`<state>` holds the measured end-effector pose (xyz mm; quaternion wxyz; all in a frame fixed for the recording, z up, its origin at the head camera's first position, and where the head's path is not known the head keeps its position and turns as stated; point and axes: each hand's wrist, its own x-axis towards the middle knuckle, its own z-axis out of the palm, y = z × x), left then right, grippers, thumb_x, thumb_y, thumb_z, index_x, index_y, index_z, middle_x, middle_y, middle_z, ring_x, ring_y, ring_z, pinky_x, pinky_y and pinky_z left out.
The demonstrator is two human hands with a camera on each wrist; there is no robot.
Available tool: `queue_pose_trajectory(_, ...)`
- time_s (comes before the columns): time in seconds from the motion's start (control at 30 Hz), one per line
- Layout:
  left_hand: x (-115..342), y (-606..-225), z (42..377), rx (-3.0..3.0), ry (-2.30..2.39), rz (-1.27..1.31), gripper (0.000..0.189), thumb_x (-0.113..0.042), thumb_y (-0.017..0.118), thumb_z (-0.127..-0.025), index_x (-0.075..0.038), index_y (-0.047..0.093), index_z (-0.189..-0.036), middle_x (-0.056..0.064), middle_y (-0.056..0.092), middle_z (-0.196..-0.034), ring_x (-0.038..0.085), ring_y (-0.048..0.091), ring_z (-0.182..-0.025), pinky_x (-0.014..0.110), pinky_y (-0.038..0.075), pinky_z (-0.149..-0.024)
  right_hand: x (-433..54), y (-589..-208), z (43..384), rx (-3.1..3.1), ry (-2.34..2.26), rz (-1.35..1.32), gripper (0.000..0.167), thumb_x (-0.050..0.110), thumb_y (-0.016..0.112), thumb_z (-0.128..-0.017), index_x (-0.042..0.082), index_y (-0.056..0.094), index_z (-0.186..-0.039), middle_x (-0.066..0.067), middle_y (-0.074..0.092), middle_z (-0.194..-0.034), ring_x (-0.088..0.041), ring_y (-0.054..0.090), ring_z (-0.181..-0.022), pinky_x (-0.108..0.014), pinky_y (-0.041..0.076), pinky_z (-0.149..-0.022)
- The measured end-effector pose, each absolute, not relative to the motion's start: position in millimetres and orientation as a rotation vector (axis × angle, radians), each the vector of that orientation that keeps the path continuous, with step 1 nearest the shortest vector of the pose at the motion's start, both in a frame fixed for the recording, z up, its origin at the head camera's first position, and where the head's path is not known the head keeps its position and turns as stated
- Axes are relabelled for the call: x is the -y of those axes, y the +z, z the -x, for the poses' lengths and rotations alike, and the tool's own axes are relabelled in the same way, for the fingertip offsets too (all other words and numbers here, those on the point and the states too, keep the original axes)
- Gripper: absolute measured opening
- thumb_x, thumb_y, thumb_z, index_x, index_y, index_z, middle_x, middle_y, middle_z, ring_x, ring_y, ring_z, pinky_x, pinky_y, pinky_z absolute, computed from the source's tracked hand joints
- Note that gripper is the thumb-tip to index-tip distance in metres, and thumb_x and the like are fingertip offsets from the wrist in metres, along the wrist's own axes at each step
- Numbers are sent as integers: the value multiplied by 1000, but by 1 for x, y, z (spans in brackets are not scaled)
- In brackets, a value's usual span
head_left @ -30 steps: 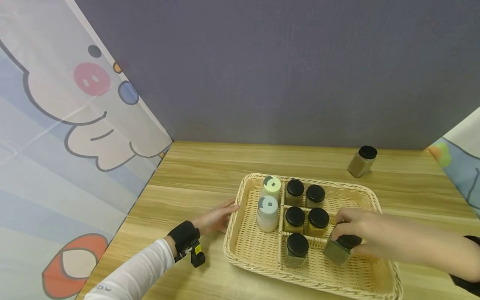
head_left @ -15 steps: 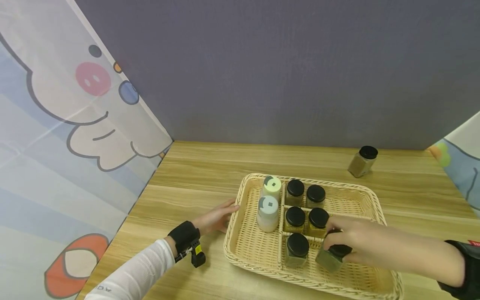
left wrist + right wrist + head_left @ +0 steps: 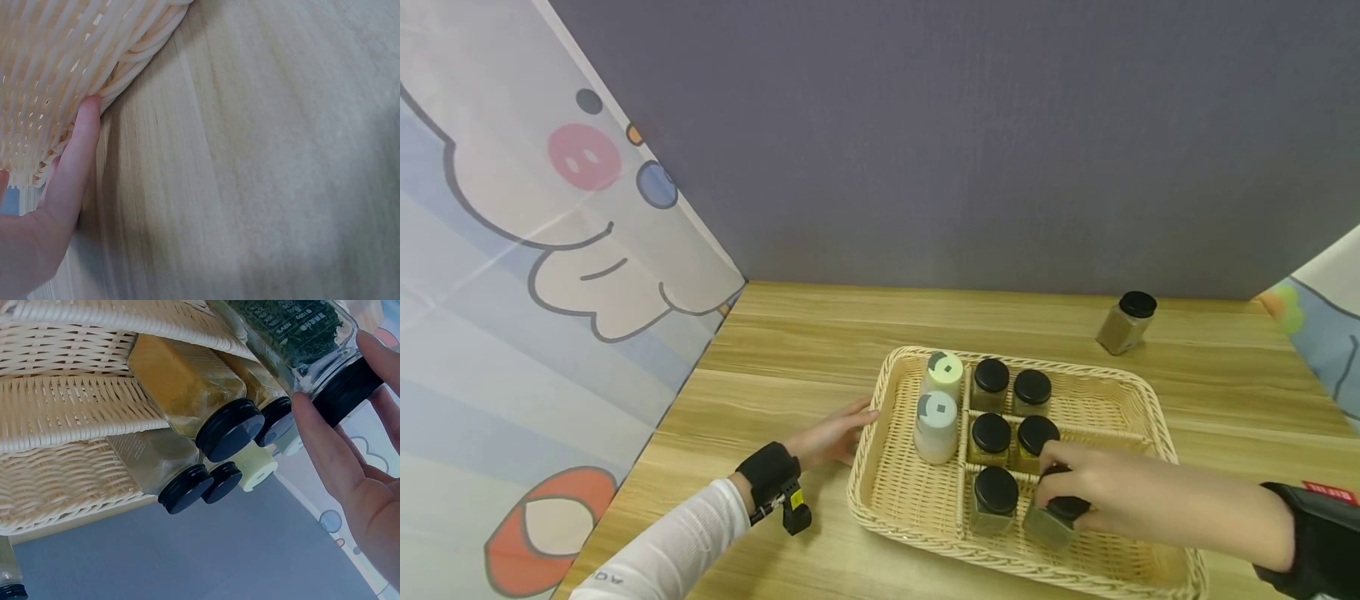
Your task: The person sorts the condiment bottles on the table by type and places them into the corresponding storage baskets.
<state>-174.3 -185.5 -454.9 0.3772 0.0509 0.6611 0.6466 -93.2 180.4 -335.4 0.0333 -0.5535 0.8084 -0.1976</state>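
In the head view, my right hand (image 3: 1086, 483) grips a clear spice jar (image 3: 1047, 528) by its black-lidded end. The jar is tilted, low in the basket's front right compartment. The right wrist view shows dark green dried herbs in this jar (image 3: 292, 330), with the thumb and fingers around its neck and lid. My left hand (image 3: 829, 435) touches the outer left side of the wicker basket (image 3: 863, 467). In the left wrist view its fingers (image 3: 78, 147) lie fairly straight against the weave (image 3: 44, 69). Beside the held jar, another black-lidded jar (image 3: 994, 500) stands upright.
Two white bottles, one with a yellow-green top (image 3: 943, 371) and one with a white top (image 3: 936, 425), stand in the left compartment. Black-lidded jars (image 3: 990, 383) pair up in the back and middle compartments. One brown spice jar (image 3: 1125, 323) stands on the wooden table (image 3: 805, 333) behind the basket.
My right hand has moved left and slightly toward the front with the held jar, closer to the jar standing in the front compartment. The left hand and basket have stayed in place.
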Motion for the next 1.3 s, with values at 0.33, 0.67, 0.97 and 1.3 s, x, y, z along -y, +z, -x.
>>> queue_pose_trajectory(0.33, 185, -454, 174, -1706, 1643, -124, 59, -37, 40, -93, -19, 12, -143, 20, 33, -136, 38, 38, -119, 54, 43, -82, -175, -342, 94, -2457, -601, 1781, 44, 8, 80, -56, 21, 60, -93, 4, 44, -92, 0, 47, -73, -5, 36, -55)
queue_pose_trajectory(0.67, 186, -454, 175, -1694, 1640, -154, 57, -35, 37, -95, -21, 10, -143, 20, 36, -135, 35, 44, -114, 53, 44, -81, -172, -348, 94, -2429, -575, 1750, 42, 7, 78, -56, 22, 62, -92, 6, 46, -97, -7, 50, -82, -8, 40, -59)
queue_pose_trajectory(0.97, 186, -455, 175, -1699, 1635, -164, 58, -36, 38, -94, -21, 11, -143, 20, 36, -135, 34, 46, -113, 52, 44, -81, -171, -353, 95, -2424, -536, 1748, 43, 4, 78, -55, 23, 62, -91, 5, 48, -99, -14, 56, -86, -20, 49, -64)
queue_pose_trajectory(1.3, 186, -456, 175, -1697, 1636, -162, 58, -36, 38, -94, -21, 10, -143, 20, 37, -134, 34, 46, -112, 52, 45, -81, -170, -359, 95, -2440, -501, 1737, 40, 7, 79, -55, 23, 62, -88, 5, 48, -97, -13, 55, -83, -13, 45, -61)
